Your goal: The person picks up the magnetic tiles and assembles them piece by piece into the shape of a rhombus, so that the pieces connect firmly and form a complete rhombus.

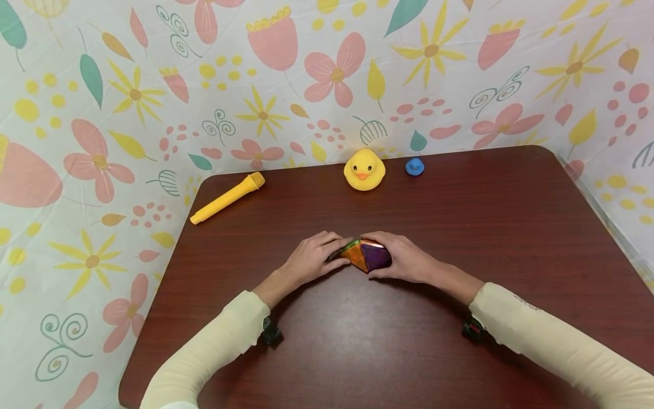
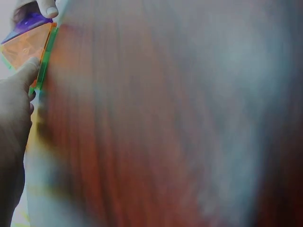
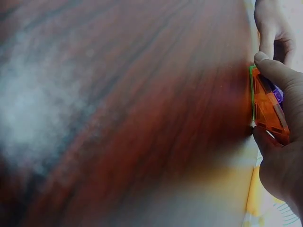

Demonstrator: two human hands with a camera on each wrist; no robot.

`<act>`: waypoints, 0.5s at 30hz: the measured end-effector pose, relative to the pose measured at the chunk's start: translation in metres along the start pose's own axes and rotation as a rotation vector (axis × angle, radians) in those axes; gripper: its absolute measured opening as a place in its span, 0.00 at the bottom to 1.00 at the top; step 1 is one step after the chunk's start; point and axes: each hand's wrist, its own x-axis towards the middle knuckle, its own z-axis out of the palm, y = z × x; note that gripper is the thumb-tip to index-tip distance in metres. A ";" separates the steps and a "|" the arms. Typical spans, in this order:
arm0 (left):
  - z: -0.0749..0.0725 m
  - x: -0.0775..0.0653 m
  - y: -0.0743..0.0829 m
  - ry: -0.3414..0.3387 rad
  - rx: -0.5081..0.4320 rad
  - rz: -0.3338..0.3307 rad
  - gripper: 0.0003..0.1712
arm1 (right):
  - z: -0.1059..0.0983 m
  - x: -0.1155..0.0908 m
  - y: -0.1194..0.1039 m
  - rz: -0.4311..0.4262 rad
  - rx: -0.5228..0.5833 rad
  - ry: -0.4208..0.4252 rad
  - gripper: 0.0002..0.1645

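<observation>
Translucent magnetic tiles [image 1: 356,255], joined into a small angular block with orange, purple and green faces, are at the middle of the table. My left hand [image 1: 315,257] grips the block's left end, thumb toward me. On the opposite end, my right hand [image 1: 406,258] holds the purple side between thumb and fingers. In the left wrist view, the left thumb presses an orange face [image 2: 28,46] edged in green. The right wrist view has the right thumb and a finger spanning an orange tile [image 3: 266,106]. The fingers behind the block are partly hidden.
A yellow toy microphone [image 1: 227,199] lies at the table's back left. Along the back edge sit a yellow rubber duck [image 1: 364,170] and a small blue duck [image 1: 415,166]. Behind the dark wooden table [image 1: 352,352] hangs a flower-patterned cloth [image 1: 199,85].
</observation>
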 end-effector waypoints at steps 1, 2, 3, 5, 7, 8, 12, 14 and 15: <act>0.000 0.000 0.001 -0.002 -0.010 -0.003 0.26 | 0.000 0.000 0.000 -0.003 0.000 -0.001 0.56; 0.000 0.000 0.002 -0.005 -0.021 -0.006 0.26 | 0.000 0.000 0.000 -0.006 0.002 -0.002 0.56; 0.000 0.001 0.002 -0.006 -0.033 -0.008 0.25 | 0.000 -0.001 0.000 -0.009 0.004 -0.003 0.56; 0.001 0.001 0.003 -0.001 -0.045 -0.002 0.24 | -0.001 -0.001 -0.001 -0.012 0.005 -0.005 0.56; 0.001 0.001 0.003 -0.002 -0.044 0.002 0.24 | -0.001 -0.001 -0.001 -0.016 0.007 -0.004 0.55; 0.001 0.001 0.003 -0.002 -0.043 0.005 0.24 | -0.001 -0.001 -0.001 -0.016 0.008 -0.004 0.55; 0.002 0.001 0.003 -0.012 -0.042 0.006 0.25 | -0.001 -0.001 0.000 -0.021 0.013 0.000 0.55; 0.002 0.001 0.004 -0.011 -0.045 0.002 0.25 | -0.001 -0.001 0.000 -0.019 0.017 0.002 0.54; 0.002 0.001 0.004 -0.010 -0.045 0.000 0.25 | -0.001 -0.001 0.000 -0.018 0.018 0.003 0.54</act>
